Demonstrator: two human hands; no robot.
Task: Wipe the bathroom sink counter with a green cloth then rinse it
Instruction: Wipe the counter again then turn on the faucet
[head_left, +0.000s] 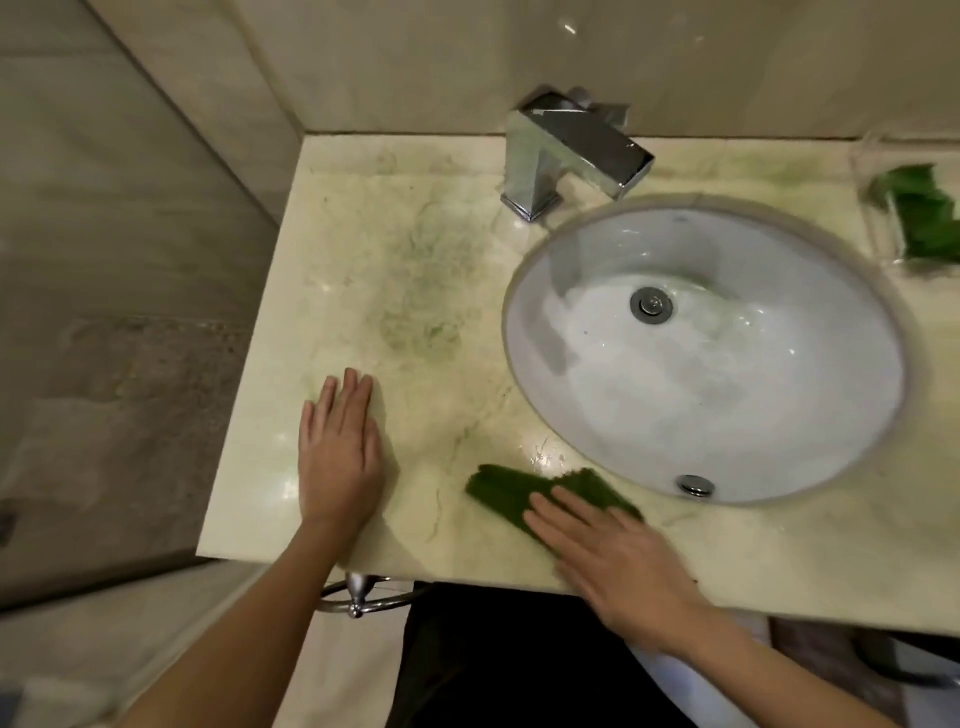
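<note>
The green cloth is being pressed flat onto the worktop by the right hand, at about 7 o'clock off the basin rim; the fingers are being held straight and nearly together on top of it, nothing being pinched; the cloth's near part is being covered by the hand, its far edge and left end being left in sight.

The left hand is being laid palm-down on bare worktop at 9 o'clock of the cloth, apart from it; its fingers are being held straight and pressed together, pointing to 12 o'clock.

Greenish smears are being noted on the worktop at 12 o'clock of the left hand.

The white oval basin is being seen sunk into the worktop, drain at its middle; a chrome tap is being seen at 11 o'clock of it; a clear tray with something green and folded, blurred, at 2 o'clock.

A metal towel ring is being seen under the worktop's front edge, at 6 o'clock of the left hand.
</note>
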